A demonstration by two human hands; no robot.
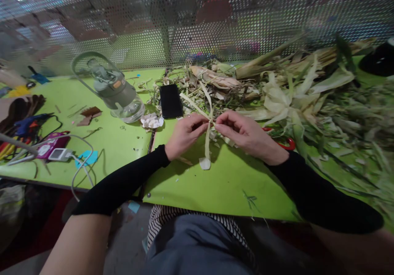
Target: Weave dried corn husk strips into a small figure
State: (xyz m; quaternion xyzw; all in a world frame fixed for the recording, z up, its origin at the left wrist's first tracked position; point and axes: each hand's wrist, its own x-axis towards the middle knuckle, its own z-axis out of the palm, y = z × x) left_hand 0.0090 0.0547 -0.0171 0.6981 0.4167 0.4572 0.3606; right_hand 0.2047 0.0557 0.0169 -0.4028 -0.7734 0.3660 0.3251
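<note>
Pale strips of corn husk (207, 141) cross between my hands above the green table, with loose ends sticking up and one hanging down. My left hand (187, 133) pinches the strips from the left, thumb and forefinger together. From the other side, my right hand (243, 133) pinches them close to the crossing point with its fingertips. A small white scrap (205, 163) lies at the lower end of the hanging strip. Red-handled scissors (287, 144) lie partly under husks beside my right wrist.
A black phone (170, 101), crumpled tissue (152, 121) and a water bottle (118, 90) stand or lie to the left. Corn husks (281, 98) are heaped at the back right. Cables and a power strip (53, 145) lie far left. A perforated metal screen (138, 33) borders the table's back.
</note>
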